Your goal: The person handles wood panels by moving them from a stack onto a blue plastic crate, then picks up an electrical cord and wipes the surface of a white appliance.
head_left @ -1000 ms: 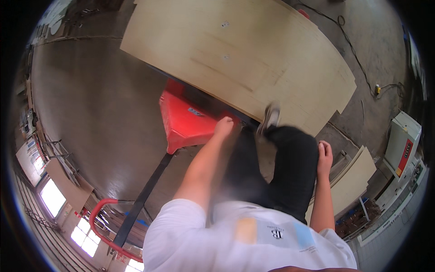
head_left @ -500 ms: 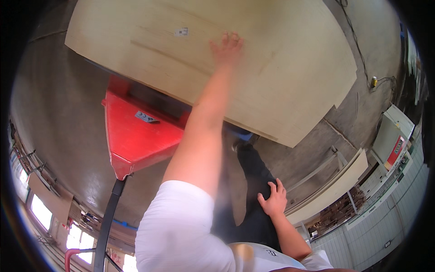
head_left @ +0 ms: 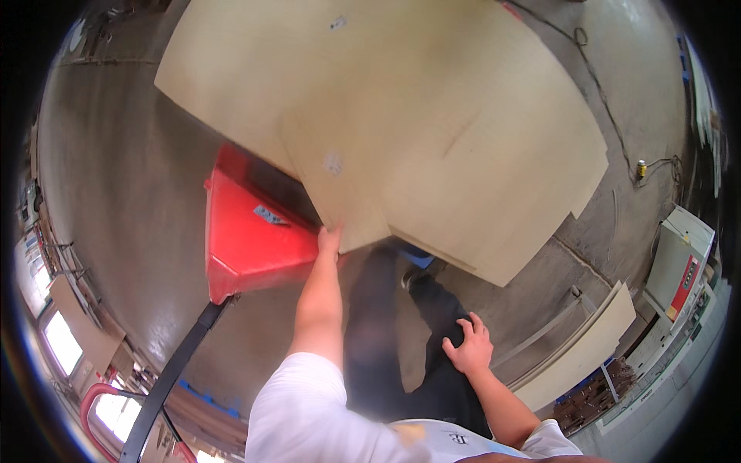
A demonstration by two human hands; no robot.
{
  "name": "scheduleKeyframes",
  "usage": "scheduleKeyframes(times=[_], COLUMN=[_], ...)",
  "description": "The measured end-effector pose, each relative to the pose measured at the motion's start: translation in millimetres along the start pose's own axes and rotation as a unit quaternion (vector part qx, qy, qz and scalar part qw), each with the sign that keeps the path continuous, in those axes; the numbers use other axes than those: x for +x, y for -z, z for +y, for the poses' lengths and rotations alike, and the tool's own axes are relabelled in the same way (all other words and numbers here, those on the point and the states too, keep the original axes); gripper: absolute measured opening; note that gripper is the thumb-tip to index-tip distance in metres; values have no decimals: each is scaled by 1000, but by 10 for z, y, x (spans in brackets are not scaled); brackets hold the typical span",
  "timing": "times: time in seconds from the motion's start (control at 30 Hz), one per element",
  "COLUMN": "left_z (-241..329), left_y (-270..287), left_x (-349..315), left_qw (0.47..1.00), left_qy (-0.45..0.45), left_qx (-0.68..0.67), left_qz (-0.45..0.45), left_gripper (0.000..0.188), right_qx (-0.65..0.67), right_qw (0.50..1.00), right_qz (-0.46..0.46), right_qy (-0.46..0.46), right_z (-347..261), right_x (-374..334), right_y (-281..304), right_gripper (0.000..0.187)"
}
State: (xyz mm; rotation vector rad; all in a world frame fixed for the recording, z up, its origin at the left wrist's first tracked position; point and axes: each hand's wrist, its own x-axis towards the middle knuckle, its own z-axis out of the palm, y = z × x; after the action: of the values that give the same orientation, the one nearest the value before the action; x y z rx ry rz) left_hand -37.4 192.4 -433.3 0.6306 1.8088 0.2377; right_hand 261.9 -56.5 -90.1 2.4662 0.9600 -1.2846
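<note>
Above the floor (head_left: 116, 193), toward eleven o'clock, left fingers (head_left: 331, 235) gripped a board (head_left: 363, 220) partly off its stack (head_left: 471, 131); right fingers (head_left: 478, 325) lay splayed.

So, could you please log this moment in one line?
left grip: holding narrow panel at edge; right grip: open, at black trousers; red pallet jack: beside wide panel
</note>
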Motion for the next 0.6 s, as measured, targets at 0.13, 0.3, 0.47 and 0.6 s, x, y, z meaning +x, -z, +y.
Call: scheduleKeyframes(times=[0.13,0.3,0.47,0.6], left_z=[230,1111,2595,4741], left_y=[-186,-176,-322,-1027], left_x=[-685,-1915,-2752,-3220], left_qw=[996,962,948,881], left_qy=[-86,-220,-295,-414], left_qx=[9,158,91,-80], left_qz=[-16,41,-73,-215], left_gripper=[51,37,34,43], right_qx=[25,100,199,274], right_qw=[999,992,970,954], right_qz=[-9,-66,-105,-85], right_qy=[-19,-45,-88,-88], right_z=[22,311,434,566], right_x=[-105,-352,-793,-1149], right_y=[-16,-150,-172,18], right_gripper=[56,62,72,70])
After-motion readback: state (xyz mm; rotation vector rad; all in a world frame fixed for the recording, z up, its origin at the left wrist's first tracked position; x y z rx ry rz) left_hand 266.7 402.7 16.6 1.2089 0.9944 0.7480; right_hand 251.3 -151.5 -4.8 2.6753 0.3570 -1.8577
